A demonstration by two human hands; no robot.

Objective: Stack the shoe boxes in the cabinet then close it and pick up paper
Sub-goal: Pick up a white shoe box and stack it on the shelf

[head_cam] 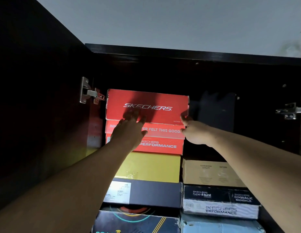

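— At the top of the left stack inside the dark wooden cabinet point(163, 52), what's that box?

— A glossy red cardboard shoe box point(147, 105) with white lettering, rectangular, its front face turned outward. It sits on a second red cardboard box point(161, 138) printed with a slogan.

— And the hands?

— The left hand point(128, 130) lies flat, fingers spread wide against the front of the two red boxes. The right hand point(196, 132) is at the right corner of the top box, thumb up on its edge; the other fingers curl loosely, and I cannot tell if they grip anything.

— Below that?

— A matte yellow box point(151, 167), then a navy box with a white label point(146, 193). Just beside them, a plain tan cardboard box point(210, 173) rests on a black-and-white printed box point(220, 201).

— Anything metal?

— A shiny steel hinge point(89, 92) on the left wall, another hinge point(290, 111) on the right.
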